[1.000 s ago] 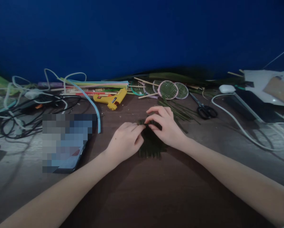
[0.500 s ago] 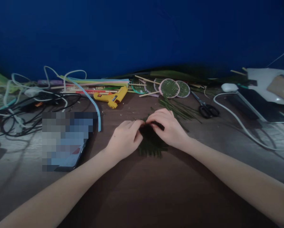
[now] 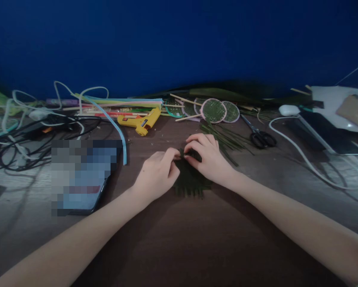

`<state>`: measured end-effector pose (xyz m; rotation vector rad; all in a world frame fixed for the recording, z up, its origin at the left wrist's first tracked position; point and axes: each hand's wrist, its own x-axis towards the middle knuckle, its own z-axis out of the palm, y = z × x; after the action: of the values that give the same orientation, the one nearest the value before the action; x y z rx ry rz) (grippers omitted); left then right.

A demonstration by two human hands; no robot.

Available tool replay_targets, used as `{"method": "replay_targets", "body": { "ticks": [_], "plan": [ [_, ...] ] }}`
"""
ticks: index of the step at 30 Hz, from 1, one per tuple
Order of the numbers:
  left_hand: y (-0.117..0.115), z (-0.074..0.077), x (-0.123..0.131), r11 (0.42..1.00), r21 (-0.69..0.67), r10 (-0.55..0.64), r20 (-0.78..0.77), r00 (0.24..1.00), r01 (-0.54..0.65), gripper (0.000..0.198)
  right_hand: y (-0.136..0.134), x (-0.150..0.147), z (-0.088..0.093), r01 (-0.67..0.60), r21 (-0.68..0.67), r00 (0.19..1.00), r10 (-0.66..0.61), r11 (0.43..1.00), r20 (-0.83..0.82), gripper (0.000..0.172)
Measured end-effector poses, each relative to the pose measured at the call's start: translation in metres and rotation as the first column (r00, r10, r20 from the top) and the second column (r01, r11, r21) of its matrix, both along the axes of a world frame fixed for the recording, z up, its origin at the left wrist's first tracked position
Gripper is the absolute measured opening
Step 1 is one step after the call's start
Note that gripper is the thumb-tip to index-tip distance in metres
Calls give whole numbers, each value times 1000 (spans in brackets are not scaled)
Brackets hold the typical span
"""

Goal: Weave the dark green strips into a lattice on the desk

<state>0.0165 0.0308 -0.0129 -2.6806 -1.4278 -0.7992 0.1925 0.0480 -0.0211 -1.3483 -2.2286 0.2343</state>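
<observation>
Seen from the dark green fringed piece, a tangle of cables (image 3: 37, 132) lies between nine and ten o'clock on the tabletop (image 3: 193, 239). A phone (image 3: 89, 179), its screen blurred out, rests at nine. A pale blue strip (image 3: 119, 133) curves down at ten, ending near the phone's upper right corner, and a yellow glue gun (image 3: 140, 122) lies between ten and eleven.

The left hand (image 3: 156, 175) is at nine, beside the fringed piece (image 3: 192, 181), with its fingers bent inward at the top edge; whether they pinch it, I cannot tell. The piece lies flat at the middle, its fringe toward six.

The right hand (image 3: 207, 159) comes in at one to two, fingers curved, index and thumb tips close together at the same edge; their grip is unclear too.

Round handled fans (image 3: 214, 111) overlap near one, loose green strips (image 3: 228, 137) lie between one and two, and black-handled scissors (image 3: 261, 139) at two.
</observation>
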Motion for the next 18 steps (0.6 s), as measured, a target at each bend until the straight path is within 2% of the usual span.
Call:
{"method": "replay_targets", "body": {
  "ticks": [6,14,18],
  "plan": [
    [0,0,1,1000,-3,-6,11,1000,6,23,1,-2,0,0,-36,1000,-1,999,-11,16],
    [0,0,0,1000,-18,1,3,1000,-1,23,1,1,3,-9,-61,998,5,998,-59,14],
    [1,1,1,999,-37,10,-10,1000,-11,23,-1,2,6,-44,-4,994,44,999,-99,11]
  ]
}}
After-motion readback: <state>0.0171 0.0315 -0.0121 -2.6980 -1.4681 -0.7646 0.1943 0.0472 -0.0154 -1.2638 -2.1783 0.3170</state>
